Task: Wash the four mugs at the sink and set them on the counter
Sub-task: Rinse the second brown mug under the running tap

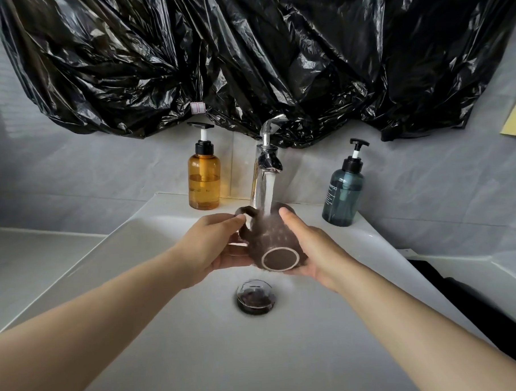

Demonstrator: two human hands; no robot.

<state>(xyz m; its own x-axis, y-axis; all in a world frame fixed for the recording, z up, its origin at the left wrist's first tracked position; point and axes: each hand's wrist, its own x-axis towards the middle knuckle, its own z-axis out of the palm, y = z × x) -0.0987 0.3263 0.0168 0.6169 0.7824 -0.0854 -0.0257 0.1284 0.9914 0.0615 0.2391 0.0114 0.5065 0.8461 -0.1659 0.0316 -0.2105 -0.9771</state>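
Observation:
A dark brown mug (270, 239) lies on its side over the white sink (174, 332), its base ring facing me and its mouth pointing away. Water runs from the chrome tap (265, 162) onto the mug's upper side. My left hand (211, 246) grips the mug at the handle side, thumb on the handle loop. My right hand (312, 246) cups the mug's right side and underside, thumb along the top. No other mugs are in view.
An amber pump bottle (204, 180) stands left of the tap and a blue-green pump bottle (342, 191) right of it. The drain plug (256, 297) sits below the mug. Black plastic sheeting (244, 54) covers the wall above. A black cloth (462, 298) lies on the right counter.

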